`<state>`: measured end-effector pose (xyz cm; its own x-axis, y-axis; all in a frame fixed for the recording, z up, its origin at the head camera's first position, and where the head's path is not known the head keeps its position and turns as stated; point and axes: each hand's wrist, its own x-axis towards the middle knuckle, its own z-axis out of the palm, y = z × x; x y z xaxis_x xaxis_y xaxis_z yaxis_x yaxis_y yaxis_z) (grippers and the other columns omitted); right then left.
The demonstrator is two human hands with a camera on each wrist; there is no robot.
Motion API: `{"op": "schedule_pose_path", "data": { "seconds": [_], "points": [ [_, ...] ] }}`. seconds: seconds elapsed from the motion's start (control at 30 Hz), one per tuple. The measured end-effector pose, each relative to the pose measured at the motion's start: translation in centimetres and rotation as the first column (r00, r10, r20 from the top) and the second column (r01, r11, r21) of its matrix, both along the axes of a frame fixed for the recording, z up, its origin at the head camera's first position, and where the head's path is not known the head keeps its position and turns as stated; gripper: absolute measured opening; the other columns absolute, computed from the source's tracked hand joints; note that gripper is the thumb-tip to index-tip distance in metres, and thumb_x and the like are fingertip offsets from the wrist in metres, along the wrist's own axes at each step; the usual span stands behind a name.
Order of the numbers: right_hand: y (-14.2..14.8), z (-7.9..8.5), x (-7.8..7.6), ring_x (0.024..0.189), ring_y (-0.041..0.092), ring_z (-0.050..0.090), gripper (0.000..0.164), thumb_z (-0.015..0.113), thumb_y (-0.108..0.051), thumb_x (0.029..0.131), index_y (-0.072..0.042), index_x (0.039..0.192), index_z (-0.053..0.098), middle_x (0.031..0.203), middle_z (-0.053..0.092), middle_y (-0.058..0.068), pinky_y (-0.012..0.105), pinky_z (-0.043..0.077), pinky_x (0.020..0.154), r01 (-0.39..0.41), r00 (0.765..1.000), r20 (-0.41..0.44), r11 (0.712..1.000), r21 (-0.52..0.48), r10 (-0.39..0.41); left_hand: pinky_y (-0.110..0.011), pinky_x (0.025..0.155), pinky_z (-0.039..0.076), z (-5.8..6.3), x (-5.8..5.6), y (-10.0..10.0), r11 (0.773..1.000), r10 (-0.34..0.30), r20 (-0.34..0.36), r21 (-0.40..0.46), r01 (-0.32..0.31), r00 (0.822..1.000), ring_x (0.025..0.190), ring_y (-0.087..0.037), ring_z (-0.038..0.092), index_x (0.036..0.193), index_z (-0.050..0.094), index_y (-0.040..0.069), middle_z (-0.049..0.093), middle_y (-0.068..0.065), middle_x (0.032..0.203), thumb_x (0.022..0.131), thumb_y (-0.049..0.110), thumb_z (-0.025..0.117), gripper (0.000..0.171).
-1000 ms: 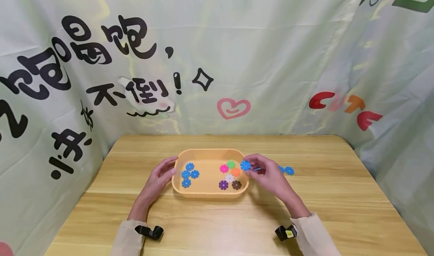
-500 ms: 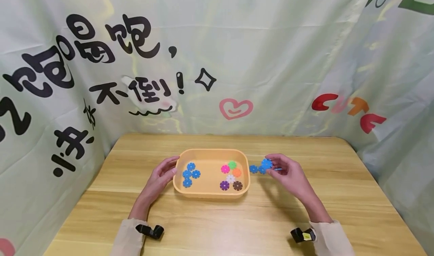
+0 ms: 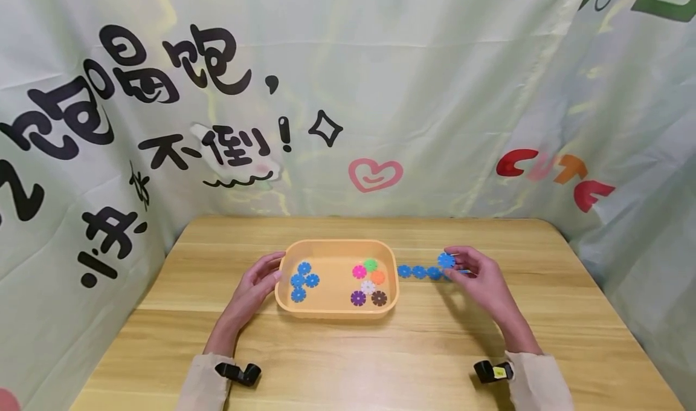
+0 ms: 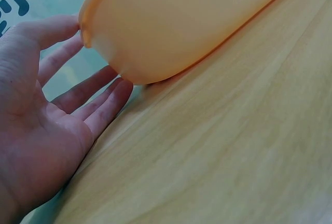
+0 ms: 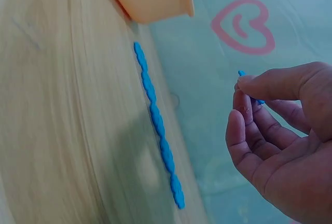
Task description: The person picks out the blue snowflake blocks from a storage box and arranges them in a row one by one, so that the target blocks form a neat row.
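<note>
Blue snowflake disc [image 3: 446, 260] pinched between thumb and fingers of right hand [image 3: 481, 278], held above straight blue disc chain [image 3: 418, 272], apart from it. Chain lies on wooden tabletop [image 3: 348, 365], just right of orange tray [image 3: 337, 315]. Left hand [image 3: 261, 281], fingers loosely spread, touches tray's left end. Inside: four blue discs [image 3: 298, 280] left; pink [image 3: 359, 272], green [image 3: 370, 265], orange [image 3: 377, 277], white [image 3: 368, 287], purple [image 3: 357, 298], brown discs [image 3: 379, 298] right. Printed curtain [image 3: 435, 97] behind.

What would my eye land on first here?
Likely the bold black lettering across the left of the pale cloth backdrop. Next, the light-orange, rounded rectangular tray on the wooden table, dotted with colourful notched discs. To its right, the right hand pinches a round, notched blue disc near a straight row of blue discs.
</note>
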<state>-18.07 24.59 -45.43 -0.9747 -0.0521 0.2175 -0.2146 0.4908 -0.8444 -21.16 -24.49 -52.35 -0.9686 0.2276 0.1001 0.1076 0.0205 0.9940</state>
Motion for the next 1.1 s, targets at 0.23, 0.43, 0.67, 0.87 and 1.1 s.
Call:
{"op": "schedule_pose_path", "data": {
  "seconds": [0.23,0.43,0.67,0.87,1.1],
  "points": [
    [2.1,-0.6,-0.1,0.096,0.004,0.059,0.038,0.069,-0.002,0.095,-0.001,0.133,0.062,0.116,0.067,0.021,0.010,0.048,0.080,0.039,0.999,0.014,0.999,0.016,-0.039,-0.033,0.098,0.052,0.2,0.2,-0.1,1.000,0.009,-0.002,-0.008,-0.009,1.000,0.133,-0.033,0.049,0.149,0.049,0.013,0.047,-0.016,0.150,0.104,0.020,0.060,0.048],
    [3.4,-1.1,0.0,0.097,0.000,0.057,0.040,0.070,-0.008,0.096,-0.001,0.135,0.061,0.118,0.066,0.022,0.011,0.049,0.078,0.067,0.997,0.038,0.998,0.011,-0.068,-0.033,0.098,0.052,0.3,0.4,-0.1,1.000,0.012,0.011,-0.007,-0.012,1.000,0.133,-0.034,0.049,0.149,0.049,0.012,0.046,-0.016,0.150,0.104,0.020,0.061,0.048],
    [4.9,-1.8,0.1,0.094,-0.005,0.055,0.041,0.071,-0.012,0.097,0.000,0.135,0.060,0.117,0.065,0.023,0.012,0.048,0.076,0.093,0.995,0.037,0.995,0.042,-0.095,-0.033,0.098,0.052,0.3,0.5,0.0,1.000,0.018,0.018,-0.006,-0.018,1.000,0.133,-0.034,0.049,0.149,0.049,0.013,0.047,-0.016,0.150,0.103,0.021,0.061,0.048],
    [6.2,-2.1,0.3,0.093,-0.007,0.054,0.041,0.070,-0.011,0.097,0.002,0.134,0.060,0.118,0.065,0.024,0.012,0.050,0.074,0.112,0.993,0.042,0.992,0.055,-0.114,-0.033,0.098,0.052,0.2,0.5,0.0,1.000,0.013,0.016,0.004,-0.013,1.000,0.133,-0.033,0.049,0.149,0.048,0.011,0.046,-0.017,0.150,0.104,0.020,0.060,0.048],
    [7.3,-2.6,0.3,0.088,-0.002,0.055,0.039,0.071,-0.009,0.096,0.005,0.132,0.061,0.111,0.065,0.021,0.015,0.050,0.069,0.129,0.988,0.072,0.987,0.092,-0.136,-0.033,0.098,0.052,0.0,0.1,0.0,1.000,0.012,0.005,-0.006,-0.012,1.000,0.134,-0.035,0.048,0.149,0.049,0.012,0.047,-0.017,0.150,0.104,0.021,0.060,0.047]
  ]
}}
